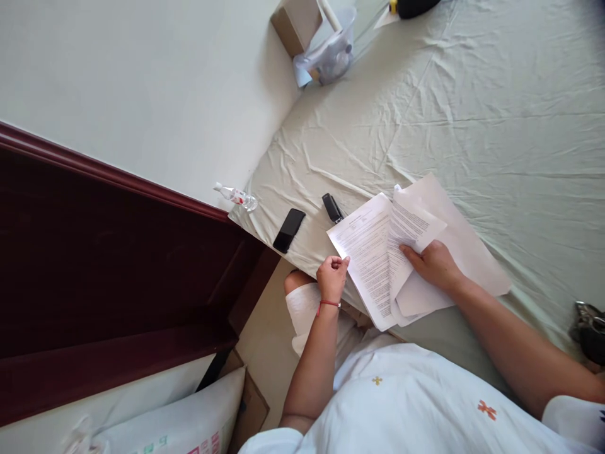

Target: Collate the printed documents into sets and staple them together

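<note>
A stack of printed paper (pixel 363 236) lies on the pale green sheet in front of me. My right hand (pixel 437 261) grips a printed sheet (pixel 409 217), which is lifted and curled over to the right. Beneath that hand, more paper (pixel 466 233) with a blank side up spreads to the right. At the stack's left edge is my left hand (pixel 332 277), fingers curled and thumb tip against the paper's edge; whether anything is pinched there is hidden. A black stapler (pixel 332 208) rests just beyond the stack's top left corner.
Left of the stapler lies a black phone (pixel 289 231). A clear plastic bottle (pixel 236 197) stands at the corner by the wall. Farther back are a cardboard box (pixel 297 25) and a translucent basket (pixel 333 60). Dark objects (pixel 590 334) sit at the right edge.
</note>
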Tool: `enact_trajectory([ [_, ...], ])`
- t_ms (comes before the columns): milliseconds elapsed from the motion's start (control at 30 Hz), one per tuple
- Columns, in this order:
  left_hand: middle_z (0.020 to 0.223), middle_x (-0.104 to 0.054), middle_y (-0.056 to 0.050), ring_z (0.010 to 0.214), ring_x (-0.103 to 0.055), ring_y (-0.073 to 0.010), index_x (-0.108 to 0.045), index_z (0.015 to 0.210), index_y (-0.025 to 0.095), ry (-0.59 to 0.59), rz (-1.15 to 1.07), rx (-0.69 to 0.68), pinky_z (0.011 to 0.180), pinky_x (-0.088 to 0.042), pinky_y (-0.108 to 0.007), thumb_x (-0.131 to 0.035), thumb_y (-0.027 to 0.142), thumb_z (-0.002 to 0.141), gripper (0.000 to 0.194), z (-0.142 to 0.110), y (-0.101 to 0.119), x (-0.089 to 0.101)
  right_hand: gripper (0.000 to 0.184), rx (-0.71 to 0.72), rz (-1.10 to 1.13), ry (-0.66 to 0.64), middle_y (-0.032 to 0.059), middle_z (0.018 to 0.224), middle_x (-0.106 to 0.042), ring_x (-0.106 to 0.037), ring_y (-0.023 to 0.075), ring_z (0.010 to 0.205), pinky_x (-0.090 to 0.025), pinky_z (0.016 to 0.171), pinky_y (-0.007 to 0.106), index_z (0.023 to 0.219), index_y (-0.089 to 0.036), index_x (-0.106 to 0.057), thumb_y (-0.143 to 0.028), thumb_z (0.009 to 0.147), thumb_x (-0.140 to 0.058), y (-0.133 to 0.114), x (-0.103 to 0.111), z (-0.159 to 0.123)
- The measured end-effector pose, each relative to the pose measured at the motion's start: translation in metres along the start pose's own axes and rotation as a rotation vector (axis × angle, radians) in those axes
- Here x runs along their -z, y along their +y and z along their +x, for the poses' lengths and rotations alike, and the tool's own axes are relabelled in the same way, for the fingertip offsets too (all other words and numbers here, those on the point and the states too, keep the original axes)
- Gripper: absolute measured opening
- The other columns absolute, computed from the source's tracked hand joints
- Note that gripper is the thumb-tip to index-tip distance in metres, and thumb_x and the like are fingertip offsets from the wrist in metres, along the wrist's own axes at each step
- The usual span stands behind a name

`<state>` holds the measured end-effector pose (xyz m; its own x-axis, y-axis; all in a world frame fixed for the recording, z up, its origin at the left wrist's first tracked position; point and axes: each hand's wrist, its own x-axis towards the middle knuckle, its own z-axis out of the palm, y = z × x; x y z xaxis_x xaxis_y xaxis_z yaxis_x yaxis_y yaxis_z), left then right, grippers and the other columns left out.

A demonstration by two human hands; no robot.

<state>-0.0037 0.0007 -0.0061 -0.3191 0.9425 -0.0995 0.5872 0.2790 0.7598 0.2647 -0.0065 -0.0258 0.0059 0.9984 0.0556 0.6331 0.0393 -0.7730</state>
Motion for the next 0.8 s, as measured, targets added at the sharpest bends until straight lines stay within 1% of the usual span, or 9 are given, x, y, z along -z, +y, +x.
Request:
enact_trajectory([
  [100,0.064,-0.065,0.001,0.06,-0.055,-0.0114,-0.067,0.073,0.015,0.013,-0.006,-0.006,0.065,-0.04,-0.025,-0.076,0.033,0.083,0.023,0.001,-0.002,-0.002,0.039,-0.017,0.023,0.008,0.0158,0.113,-0.079,-0.074,0.036,0.11,-0.059,0.095,0.048,0.122,-0.017,-0.074,-0.04,0.098,-0.053,-0.002,0.0,0.0],
  [233,0.064,-0.068,-0.001,0.06,-0.059,-0.0128,-0.071,0.074,0.015,-0.009,-0.063,-0.018,0.065,-0.043,-0.025,-0.073,0.038,0.085,0.025,-0.002,-0.008,-0.001,0.039,-0.031,0.032,0.006,0.0161,0.112,-0.079,-0.075,0.036,0.107,-0.058,0.097,0.049,0.122,-0.016,-0.074,-0.038,0.097,-0.054,-0.002,0.0,0.0],
  [300,0.066,-0.069,-0.001,0.062,-0.061,-0.0136,-0.071,0.074,0.016,-0.003,-0.055,-0.063,0.067,-0.044,-0.026,-0.071,0.04,0.086,0.026,-0.005,-0.009,0.0,0.038,-0.027,0.038,0.008,0.0151,0.113,-0.079,-0.075,0.0358,0.107,-0.058,0.097,0.049,0.123,-0.018,-0.074,-0.038,0.097,-0.055,-0.002,0.0,0.0],
  [367,0.068,-0.069,-0.001,0.064,-0.061,-0.0139,-0.07,0.074,0.017,0.028,-0.025,-0.144,0.068,-0.045,-0.026,-0.069,0.04,0.088,0.027,-0.01,-0.009,0.0,0.039,-0.028,0.048,0.009,0.0154,0.115,-0.079,-0.074,0.0362,0.109,-0.058,0.098,0.049,0.124,-0.017,-0.074,-0.038,0.097,-0.055,-0.001,0.0,0.0],
  [500,0.073,-0.067,-0.002,0.069,-0.06,-0.0137,-0.068,0.076,0.018,0.141,0.054,-0.349,0.071,-0.045,-0.026,-0.065,0.036,0.093,0.025,-0.019,-0.007,-0.002,0.04,-0.024,0.058,0.01,0.0156,0.116,-0.079,-0.074,0.0365,0.111,-0.058,0.1,0.05,0.126,-0.017,-0.073,-0.039,0.097,-0.056,-0.001,0.0,0.0],
  [667,0.077,-0.061,-0.002,0.067,-0.057,-0.0113,-0.067,0.079,0.017,0.239,0.093,-0.544,0.067,-0.046,-0.023,-0.065,0.028,0.096,0.021,-0.026,0.001,-0.002,0.039,-0.022,0.066,0.019,0.0148,0.118,-0.079,-0.074,0.0367,0.113,-0.058,0.099,0.049,0.125,-0.019,-0.074,-0.039,0.097,-0.057,0.0,-0.001,0.0],
  [733,0.085,-0.064,-0.004,0.068,-0.058,-0.0103,-0.067,0.082,0.016,0.244,0.086,-0.607,0.064,-0.048,-0.022,-0.065,0.026,0.097,0.018,-0.031,0.007,-0.001,0.038,-0.026,0.066,0.019,0.0149,0.118,-0.079,-0.074,0.0365,0.112,-0.058,0.099,0.049,0.124,-0.019,-0.075,-0.038,0.097,-0.057,0.001,-0.002,0.0],
  [767,0.092,-0.066,-0.006,0.073,-0.061,-0.0105,-0.068,0.083,0.016,0.234,0.079,-0.644,0.066,-0.051,-0.022,-0.065,0.024,0.097,0.016,-0.035,0.01,-0.001,0.038,-0.026,0.066,0.017,0.0151,0.117,-0.079,-0.074,0.0364,0.112,-0.058,0.099,0.049,0.124,-0.018,-0.075,-0.038,0.097,-0.057,0.001,-0.002,0.0],
  [800,0.101,-0.067,-0.008,0.081,-0.065,-0.0116,-0.068,0.085,0.016,0.211,0.073,-0.686,0.072,-0.054,-0.023,-0.065,0.023,0.097,0.014,-0.039,0.013,-0.001,0.039,-0.025,0.067,0.016,0.0156,0.116,-0.079,-0.074,0.0366,0.111,-0.058,0.099,0.049,0.124,-0.018,-0.075,-0.039,0.097,-0.057,0.001,-0.002,0.0],
])
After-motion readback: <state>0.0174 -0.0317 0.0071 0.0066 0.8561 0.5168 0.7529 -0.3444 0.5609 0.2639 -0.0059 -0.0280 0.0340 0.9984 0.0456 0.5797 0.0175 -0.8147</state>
